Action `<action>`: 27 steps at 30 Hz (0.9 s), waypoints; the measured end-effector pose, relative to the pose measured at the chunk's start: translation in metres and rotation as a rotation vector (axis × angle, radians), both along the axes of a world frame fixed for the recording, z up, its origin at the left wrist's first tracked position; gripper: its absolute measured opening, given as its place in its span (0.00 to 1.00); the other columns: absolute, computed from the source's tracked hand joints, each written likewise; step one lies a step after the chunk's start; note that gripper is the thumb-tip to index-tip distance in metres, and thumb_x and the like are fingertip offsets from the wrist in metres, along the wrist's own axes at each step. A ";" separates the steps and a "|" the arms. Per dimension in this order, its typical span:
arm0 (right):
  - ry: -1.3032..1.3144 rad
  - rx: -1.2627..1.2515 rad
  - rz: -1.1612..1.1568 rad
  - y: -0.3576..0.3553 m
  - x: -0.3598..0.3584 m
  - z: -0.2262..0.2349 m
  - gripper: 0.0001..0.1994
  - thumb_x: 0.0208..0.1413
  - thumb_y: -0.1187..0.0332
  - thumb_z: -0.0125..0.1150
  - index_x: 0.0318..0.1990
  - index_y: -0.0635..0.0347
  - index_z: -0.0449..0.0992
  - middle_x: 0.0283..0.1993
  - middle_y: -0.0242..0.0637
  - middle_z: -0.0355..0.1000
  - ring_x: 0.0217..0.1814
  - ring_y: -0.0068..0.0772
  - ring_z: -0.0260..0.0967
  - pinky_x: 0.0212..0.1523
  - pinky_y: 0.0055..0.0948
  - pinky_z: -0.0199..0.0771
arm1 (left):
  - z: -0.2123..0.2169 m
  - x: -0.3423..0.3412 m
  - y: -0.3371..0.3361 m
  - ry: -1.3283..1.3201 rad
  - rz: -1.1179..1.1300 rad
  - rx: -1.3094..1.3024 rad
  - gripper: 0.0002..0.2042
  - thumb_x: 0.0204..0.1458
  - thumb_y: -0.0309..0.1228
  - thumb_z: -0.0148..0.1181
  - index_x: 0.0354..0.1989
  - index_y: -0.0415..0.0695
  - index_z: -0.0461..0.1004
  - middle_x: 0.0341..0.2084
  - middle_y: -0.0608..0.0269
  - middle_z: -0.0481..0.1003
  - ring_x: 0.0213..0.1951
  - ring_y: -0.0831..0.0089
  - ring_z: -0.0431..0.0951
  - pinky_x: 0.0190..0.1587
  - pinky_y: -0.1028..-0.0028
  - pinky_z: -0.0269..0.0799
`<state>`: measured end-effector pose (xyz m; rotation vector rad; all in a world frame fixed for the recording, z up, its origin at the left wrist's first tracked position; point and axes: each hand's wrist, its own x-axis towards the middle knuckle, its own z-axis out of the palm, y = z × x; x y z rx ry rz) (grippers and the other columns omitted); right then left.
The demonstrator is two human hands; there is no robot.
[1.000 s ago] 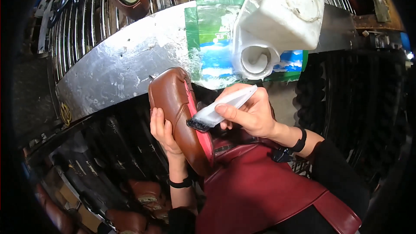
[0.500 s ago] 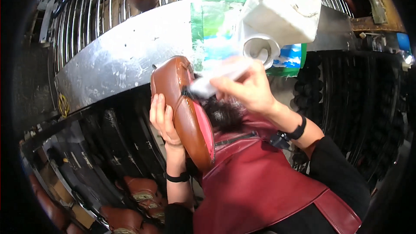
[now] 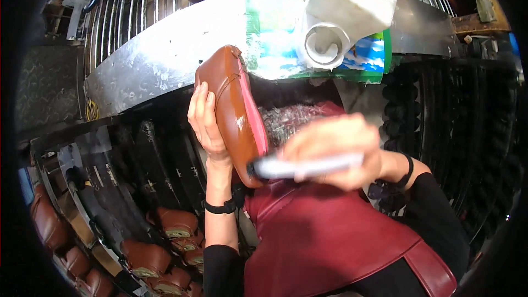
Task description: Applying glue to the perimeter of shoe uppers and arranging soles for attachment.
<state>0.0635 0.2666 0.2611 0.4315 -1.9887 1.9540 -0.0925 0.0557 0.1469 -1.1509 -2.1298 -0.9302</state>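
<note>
Along the top, a curved metal ledge runs before a rack of metal bars; on it a green-and-blue sheet lies under a white container, whose round mouth faces the person. Other brown shoes crowd the lower left. Above a dark red apron, the brown shoe slants, its pink underside turned right. The left hand grasps it, fingers along its left side. The right hand clasps a white brush, dark bristles at the shoe's lower end; blur probably hides the exact finger placement.
</note>
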 end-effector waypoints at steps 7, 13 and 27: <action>-0.189 -0.043 -0.127 0.007 -0.008 0.020 0.06 0.56 0.78 0.69 0.38 0.73 0.79 0.38 0.54 0.81 0.36 0.37 0.81 0.39 0.34 0.83 | 0.022 0.001 0.009 -0.071 0.003 -0.080 0.31 0.54 0.32 0.69 0.66 0.32 0.68 0.63 0.41 0.73 0.64 0.44 0.73 0.67 0.52 0.67; 0.016 0.026 -0.064 0.010 -0.022 0.041 0.12 0.45 0.78 0.71 0.37 0.73 0.78 0.37 0.51 0.81 0.34 0.41 0.82 0.36 0.30 0.82 | 0.044 -0.014 0.023 -0.171 0.012 -0.092 0.33 0.50 0.26 0.70 0.66 0.32 0.69 0.62 0.42 0.74 0.64 0.45 0.73 0.67 0.53 0.67; 0.280 0.133 -0.124 0.060 -0.118 0.067 0.15 0.38 0.80 0.64 0.38 0.72 0.78 0.43 0.56 0.81 0.45 0.47 0.83 0.47 0.42 0.84 | 0.121 -0.082 0.048 -0.750 -0.132 -0.161 0.34 0.39 0.22 0.76 0.61 0.37 0.73 0.55 0.47 0.77 0.57 0.45 0.76 0.62 0.56 0.71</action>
